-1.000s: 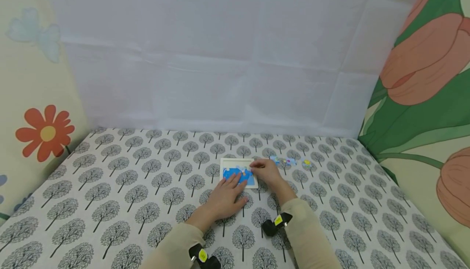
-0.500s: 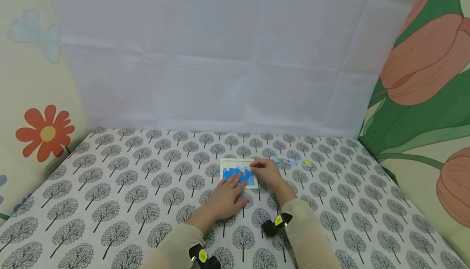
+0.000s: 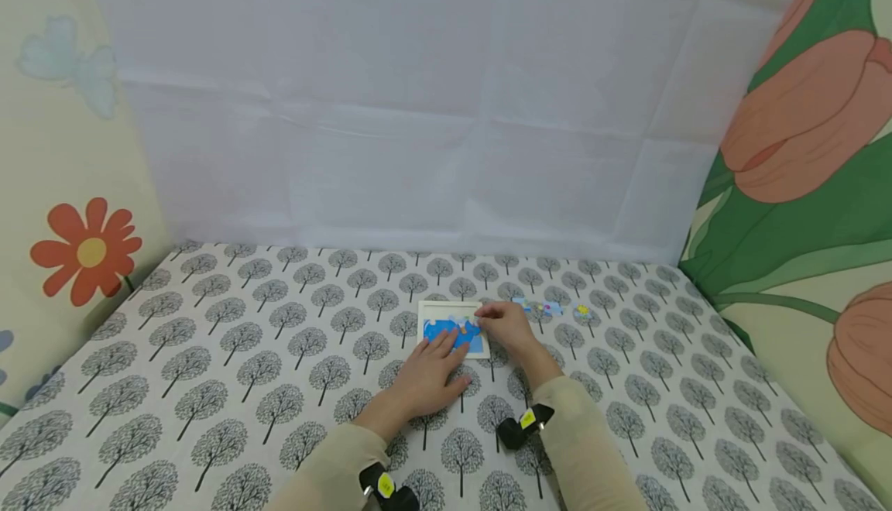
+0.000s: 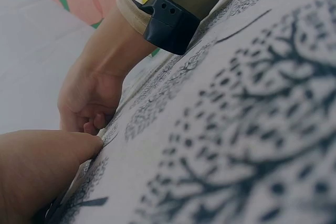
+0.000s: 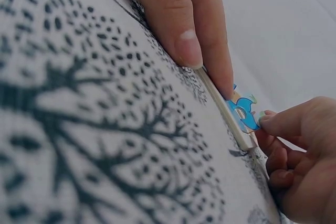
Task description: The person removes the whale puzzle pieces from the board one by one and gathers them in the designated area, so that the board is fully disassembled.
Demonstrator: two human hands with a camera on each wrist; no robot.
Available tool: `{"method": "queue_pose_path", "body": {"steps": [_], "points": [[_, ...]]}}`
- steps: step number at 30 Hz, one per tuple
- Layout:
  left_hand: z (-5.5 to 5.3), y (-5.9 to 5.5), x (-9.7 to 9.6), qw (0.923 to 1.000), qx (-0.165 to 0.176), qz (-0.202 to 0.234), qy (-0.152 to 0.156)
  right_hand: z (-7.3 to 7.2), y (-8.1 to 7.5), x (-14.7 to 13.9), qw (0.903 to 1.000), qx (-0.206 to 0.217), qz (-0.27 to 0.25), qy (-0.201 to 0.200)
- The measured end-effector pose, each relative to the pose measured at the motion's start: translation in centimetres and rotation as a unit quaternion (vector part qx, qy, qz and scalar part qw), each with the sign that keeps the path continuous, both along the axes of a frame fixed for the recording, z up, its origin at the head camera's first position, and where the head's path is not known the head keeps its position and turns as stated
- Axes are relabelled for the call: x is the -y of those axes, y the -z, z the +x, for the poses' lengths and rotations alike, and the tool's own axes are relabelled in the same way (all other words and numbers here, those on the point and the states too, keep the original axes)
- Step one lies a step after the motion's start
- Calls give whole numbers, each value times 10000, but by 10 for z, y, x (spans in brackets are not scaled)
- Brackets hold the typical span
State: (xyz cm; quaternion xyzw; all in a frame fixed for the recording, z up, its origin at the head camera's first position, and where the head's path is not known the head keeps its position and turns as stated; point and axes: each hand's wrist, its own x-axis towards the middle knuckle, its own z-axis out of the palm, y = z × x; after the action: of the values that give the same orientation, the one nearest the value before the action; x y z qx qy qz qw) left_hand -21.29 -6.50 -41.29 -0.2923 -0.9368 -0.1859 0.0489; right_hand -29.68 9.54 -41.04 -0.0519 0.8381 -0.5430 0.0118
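Note:
A small white-framed jigsaw puzzle [image 3: 453, 306] with a blue picture lies on the tree-print cloth. My left hand [image 3: 430, 372] rests over its front part, fingers stretched out and thumb spread to the side. The fingertips reach onto the blue picture. At the frame's right side, my right hand [image 3: 507, 327] pinches a blue puzzle piece [image 5: 245, 113] between thumb and finger, its other fingers curled. In the right wrist view that piece stands tilted above the frame edge [image 5: 223, 109], close to the left fingertips. The left wrist view shows the left thumb [image 4: 86, 146] with the right hand beyond it.
Right of the frame lie light blue puzzle pieces [image 3: 549, 308] and a piece with a yellow shape [image 3: 582, 310]. A white cloth backdrop [image 3: 418, 108] hangs behind the table. Flower-painted panels [image 3: 801, 186] stand at both sides. Each wrist wears a black camera [image 3: 517, 430].

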Motion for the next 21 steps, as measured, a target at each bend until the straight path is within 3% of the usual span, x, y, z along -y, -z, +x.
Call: {"method": "queue_pose_path", "body": {"steps": [12,21], "points": [[-1,1,-1,10000,-2,-62,-48,1,-2,-1,9993,155,-338,33],[-1,0,0,10000,-20,-25,-31,1,-7,-3,9928,720,-953,37]]}}
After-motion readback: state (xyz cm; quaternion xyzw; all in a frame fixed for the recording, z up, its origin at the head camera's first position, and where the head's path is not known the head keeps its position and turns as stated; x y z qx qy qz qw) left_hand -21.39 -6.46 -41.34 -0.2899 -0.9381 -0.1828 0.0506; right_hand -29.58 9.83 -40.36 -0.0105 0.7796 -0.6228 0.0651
